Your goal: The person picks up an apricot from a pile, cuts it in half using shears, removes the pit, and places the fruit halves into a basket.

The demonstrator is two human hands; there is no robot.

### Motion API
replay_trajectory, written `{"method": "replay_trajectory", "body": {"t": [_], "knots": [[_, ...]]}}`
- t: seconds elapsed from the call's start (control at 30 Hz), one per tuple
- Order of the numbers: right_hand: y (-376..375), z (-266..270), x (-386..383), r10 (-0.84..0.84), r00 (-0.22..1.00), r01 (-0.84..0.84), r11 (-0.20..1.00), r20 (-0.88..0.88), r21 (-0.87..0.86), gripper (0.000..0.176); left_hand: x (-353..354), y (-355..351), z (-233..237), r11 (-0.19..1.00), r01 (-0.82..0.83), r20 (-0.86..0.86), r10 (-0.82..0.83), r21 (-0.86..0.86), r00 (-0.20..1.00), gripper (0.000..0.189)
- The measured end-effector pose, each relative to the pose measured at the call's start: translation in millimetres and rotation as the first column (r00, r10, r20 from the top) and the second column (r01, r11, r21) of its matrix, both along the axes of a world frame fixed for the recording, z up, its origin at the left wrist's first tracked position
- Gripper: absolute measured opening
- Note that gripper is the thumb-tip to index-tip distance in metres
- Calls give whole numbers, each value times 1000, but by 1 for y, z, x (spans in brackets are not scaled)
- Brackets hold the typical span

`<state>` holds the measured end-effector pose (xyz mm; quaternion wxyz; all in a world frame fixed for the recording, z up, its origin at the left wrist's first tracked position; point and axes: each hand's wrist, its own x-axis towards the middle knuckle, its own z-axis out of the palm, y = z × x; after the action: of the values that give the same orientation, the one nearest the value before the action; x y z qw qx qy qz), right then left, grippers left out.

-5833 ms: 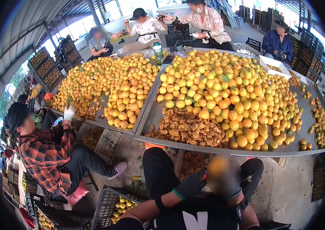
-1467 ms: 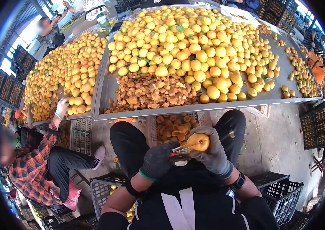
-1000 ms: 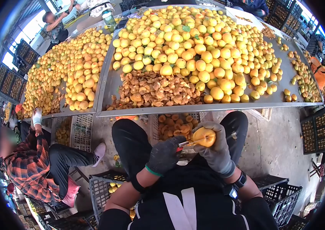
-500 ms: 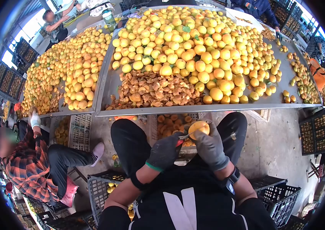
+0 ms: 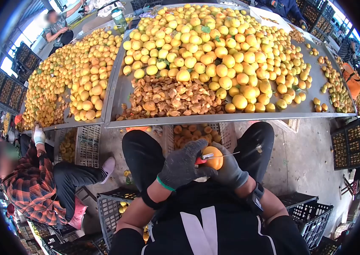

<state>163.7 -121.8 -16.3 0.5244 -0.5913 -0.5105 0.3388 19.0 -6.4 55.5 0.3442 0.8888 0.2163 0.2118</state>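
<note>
Fruit (image 5: 215,162), round and yellow-orange, sits between the two gloved hands, over the lap, just short of the table (image 5: 248,117). We log the left hand (image 5: 182,168), dark glove with green cuff, closed round the red handle of a thin-bladed tool (image 5: 206,156). Right hand (image 5: 232,171), grey glove, grips the fruit from behind and from its right side; we can't make out every finger. Blade runs across the fruit, tip out past the right glove; we can't tell whether it cuts in or only passes over the front.

Under the table edge, between the knees, we have a pale crate (image 5: 228,135) holding fruit pieces. On the table: a big heap of whole fruit (image 5: 214,49), with a brown pile of fruit scraps (image 5: 172,98) at its near side. Black crates stand low on both sides, left one (image 5: 107,214) with fruit in it, right one (image 5: 316,219) beside the right arm. Off to the left we note a co-worker in a plaid shirt (image 5: 35,187), white-gloved hand (image 5: 39,136) at the table edge.
</note>
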Motion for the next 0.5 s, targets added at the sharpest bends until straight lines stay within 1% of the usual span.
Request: {"method": "replay_trajectory", "body": {"t": [0.03,0.07,0.13,0.17,0.23,0.27,0.33,0.37,0.4,0.43,0.47,0.5], "knots": [[-2,5,-1,-12,1000,13,1000,20,-8,73,-1,1,-1,1000,24,-48,-23,18,999,80],[-3,13,0,-14,1000,14,1000,20,-8,73,-2,1,0,999,26,-48,-25,18,999,80],[-4,24,1,63,993,-48,988,97,-149,73,-4,1,2,995,51,-154,-38,81,987,86],[-3,16,1,62,993,-47,988,97,-150,73,-4,2,3,995,52,-154,-39,80,987,86],[3,1,0,155,970,-147,988,185,-57,72,-4,3,8,988,77,-139,-58,132,989,85],[1,-3,0,157,970,-149,987,186,-57,72,-4,2,11,988,74,-139,-56,132,989,85],[0,5,-2,121,984,-116,992,130,-48,66,-5,-2,15,960,126,-152,-89,250,984,82],[-1,-6,-4,122,984,-117,992,129,-49,66,-6,-2,11,960,125,-153,-88,249,984,82],[2,-14,-10,32,937,-69,993,-348,-95,65,-6,-3,8,949,136,-106,-109,284,988,80],[4,-19,-13,-84,670,-48,987,-738,-156,64,-6,-2,6,936,145,-58,-133,320,989,78],[-2,-20,-9,-85,670,-48,986,-738,-157,64,-7,-2,6,937,145,-58,-133,319,989,78],[-1,17,-7,-125,409,-146,969,-904,-200,64,-6,-2,13,936,161,-47,-155,313,987,76]]}}
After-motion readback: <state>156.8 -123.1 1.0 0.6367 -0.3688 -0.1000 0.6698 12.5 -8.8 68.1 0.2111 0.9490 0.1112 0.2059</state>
